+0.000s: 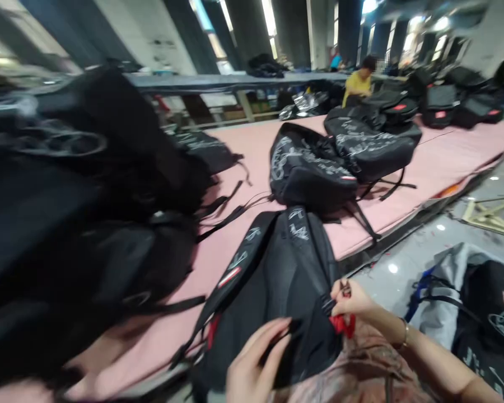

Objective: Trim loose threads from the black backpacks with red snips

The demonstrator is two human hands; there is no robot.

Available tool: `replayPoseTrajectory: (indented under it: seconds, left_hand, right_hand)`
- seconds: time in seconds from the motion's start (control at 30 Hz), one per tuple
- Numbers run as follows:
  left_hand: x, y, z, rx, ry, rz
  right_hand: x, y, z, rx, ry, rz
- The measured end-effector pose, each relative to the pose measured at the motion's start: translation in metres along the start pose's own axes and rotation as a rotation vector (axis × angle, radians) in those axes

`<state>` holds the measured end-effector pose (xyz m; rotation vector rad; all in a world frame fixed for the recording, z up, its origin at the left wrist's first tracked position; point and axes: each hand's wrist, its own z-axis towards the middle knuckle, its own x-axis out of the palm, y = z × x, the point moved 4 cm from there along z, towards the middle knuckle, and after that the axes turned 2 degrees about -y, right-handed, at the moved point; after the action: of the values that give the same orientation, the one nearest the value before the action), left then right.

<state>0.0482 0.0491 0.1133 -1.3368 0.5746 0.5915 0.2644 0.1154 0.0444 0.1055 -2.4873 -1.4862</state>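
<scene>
A black backpack (pixel 277 280) lies in front of me with its back panel and two padded shoulder straps facing up. White graphics mark the straps. My right hand (pixel 353 299) is closed in a pinch on the lower part of the right shoulder strap (pixel 313 268), by its dark buckle. Just under those fingers is a red piece (pixel 343 324), which may be cloth or webbing. Over the lower part of the pack, my left hand (pixel 258 361) has its fingers stretched out and slightly apart. Whether it touches the fabric is not clear, as it is blurred.
Dark bags pile up high (pixel 88 224) at my left. Several black backpacks (pixel 313 168) stand along the pink-covered table (pixel 243 151). More bags (pixel 474 319) sit at the lower right beside the floor. A person in yellow (pixel 357 84) is farther back, near a metal frame (pixel 495 215).
</scene>
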Motion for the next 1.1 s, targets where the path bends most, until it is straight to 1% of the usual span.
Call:
replayPoseTrajectory:
  seconds: [0.1,0.2,0.27,0.37,0.47,0.53,0.6,0.67,0.7,0.8,0.9,0.97,1.1]
  left_hand:
    - [0.035,-0.011,0.012,-0.039,-0.112,-0.224]
    - [0.062,-0.023,0.018,-0.109,-0.101,-0.404]
    - [0.071,-0.027,0.017,-0.168,-0.085,-0.494]
    - [0.075,-0.026,0.016,-0.246,-0.07,-0.552]
    - [0.074,-0.024,0.017,-0.27,-0.061,-0.503]
    - [0.072,-0.024,0.017,-0.272,-0.114,-0.444]
    - [0.07,-0.025,0.015,-0.25,-0.207,-0.396]
    - [0.069,-0.029,0.014,-0.188,-0.272,-0.358]
    - [0.069,-0.031,0.013,-0.154,-0.284,-0.344]
    - [0.07,-0.035,0.011,-0.107,-0.243,-0.33]
    - [0.069,-0.034,0.009,-0.143,-0.198,-0.365]
    - [0.069,-0.03,0.009,-0.185,-0.189,-0.398]
    - [0.07,-0.024,0.008,-0.257,-0.191,-0.447]
  right_hand:
    - [0.001,-0.013,-0.006,0.024,-0.035,0.026]
    - [-0.003,-0.02,-0.015,0.0,-0.025,-0.032]
    - [-0.003,-0.022,-0.02,-0.043,-0.003,-0.082]
    - [-0.001,-0.019,-0.025,-0.114,-0.013,-0.151]
    - [0.003,-0.014,-0.028,-0.194,0.013,-0.18]
    - [0.005,-0.013,-0.029,-0.226,0.045,-0.168]
    - [0.006,-0.013,-0.03,-0.243,0.05,-0.189]
    - [0.006,-0.014,-0.032,-0.256,0.033,-0.247]
    - [0.006,-0.014,-0.032,-0.258,0.025,-0.27]
    - [0.006,-0.011,-0.035,-0.241,0.024,-0.304]
    - [0.002,0.001,-0.041,-0.277,0.057,-0.382]
    - [-0.005,0.013,-0.045,-0.374,0.058,-0.458]
    - [-0.019,0.034,-0.054,-0.664,-0.034,-0.706]
